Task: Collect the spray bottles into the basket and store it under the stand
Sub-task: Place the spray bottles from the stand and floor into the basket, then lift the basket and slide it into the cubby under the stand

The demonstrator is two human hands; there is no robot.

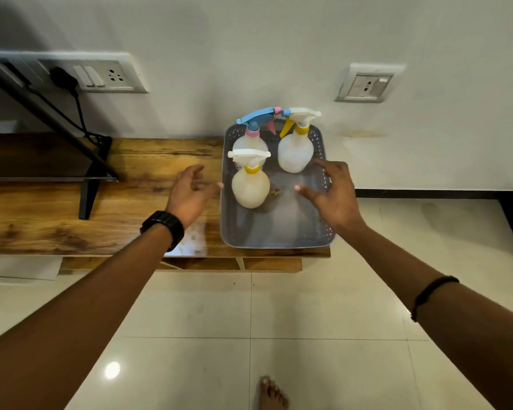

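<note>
we are reaching our open, empty left hand (190,190) and right hand (335,190) to the basket (279,232) sides on the worktop (71,226); three spray bottles (251,187) standing inside, so we are aiming for a level, even lift

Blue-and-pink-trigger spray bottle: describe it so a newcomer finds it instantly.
Find the wooden stand against the wall; a grey perforated plastic basket sits on its right end. Three translucent white spray bottles stand inside. Take the back-left one, the blue-and-pink-trigger spray bottle: its neighbours both have white heads with yellow collars.
</note>
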